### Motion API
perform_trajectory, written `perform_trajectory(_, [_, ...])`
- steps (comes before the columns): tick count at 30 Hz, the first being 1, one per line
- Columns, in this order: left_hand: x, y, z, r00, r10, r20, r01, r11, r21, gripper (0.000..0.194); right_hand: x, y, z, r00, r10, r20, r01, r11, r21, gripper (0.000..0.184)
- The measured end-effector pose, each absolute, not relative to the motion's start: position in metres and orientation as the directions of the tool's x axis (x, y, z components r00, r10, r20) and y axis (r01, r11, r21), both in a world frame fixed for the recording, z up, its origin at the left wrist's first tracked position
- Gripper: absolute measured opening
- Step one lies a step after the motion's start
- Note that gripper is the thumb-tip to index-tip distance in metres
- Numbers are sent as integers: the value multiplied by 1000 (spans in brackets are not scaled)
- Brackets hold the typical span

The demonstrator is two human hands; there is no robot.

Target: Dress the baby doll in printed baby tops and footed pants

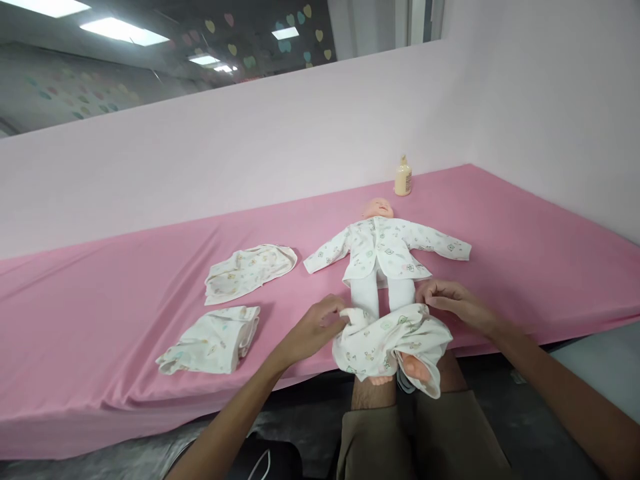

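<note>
A baby doll [383, 250] lies on its back on the pink sheet [100, 300], head away from me, wearing a white printed jacket. White printed trousers [390, 340] are bunched around its lower legs, with its feet poking out over the table's edge. My left hand [320, 327] pinches the trousers' left waistband. My right hand [453, 300] grips the waistband on the right side.
Two folded printed baby garments lie left of the doll, one [250, 270] farther and one [213, 340] nearer. A small cream bottle [403, 177] stands by the pale pink back wall. A side wall rises at right. My knees sit below the table edge.
</note>
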State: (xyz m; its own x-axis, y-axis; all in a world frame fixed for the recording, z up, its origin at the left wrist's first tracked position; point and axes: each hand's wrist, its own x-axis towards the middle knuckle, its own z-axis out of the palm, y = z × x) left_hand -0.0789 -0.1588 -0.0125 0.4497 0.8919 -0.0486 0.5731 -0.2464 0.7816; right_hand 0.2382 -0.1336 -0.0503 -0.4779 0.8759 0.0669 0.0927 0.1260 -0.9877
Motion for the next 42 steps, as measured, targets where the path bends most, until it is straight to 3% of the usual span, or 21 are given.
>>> perform_trajectory(4, [-67, -156, -10, 286, 956, -62, 409, -64, 910, 19, 227, -130, -34, -460, 888, -26, 214, 82, -973, 35])
perform_trajectory(8, [-52, -146, -7, 338, 936, -95, 329, -23, 944, 12, 205, -121, -13, -498, 867, -28, 328, 158, -931, 35])
perform_trajectory(13, [-41, -139, -1, 360, 931, -55, 334, -74, 940, 17, 184, -108, 7, -757, 647, -91, 280, 194, -940, 47])
perform_trajectory(17, [-41, -140, -2, 267, 962, -64, 403, -52, 914, 17, 184, -102, 12, -846, 505, -170, 247, 88, -965, 23])
perform_trajectory(24, [-62, -140, -14, 300, 952, -65, 467, -87, 880, 23, 228, -103, -16, -698, 690, -189, 403, 162, -901, 24])
perform_trajectory(30, [-87, -134, -16, 434, 869, -237, 473, 4, 881, 28, 261, -107, -38, -692, 703, -168, 386, 163, -908, 23])
perform_trajectory(36, [-86, -131, -18, 450, 865, -222, 535, -62, 842, 26, 248, -120, -38, -636, 766, -95, 437, 257, -862, 14])
perform_trajectory(39, [-85, -130, -21, 425, 876, -225, 522, -34, 852, 27, 243, -124, -46, -593, 800, -97, 402, 190, -896, 22])
perform_trajectory(42, [-86, -130, -23, 395, 892, -221, 460, 16, 888, 26, 246, -124, -56, -656, 748, -100, 284, 122, -951, 26])
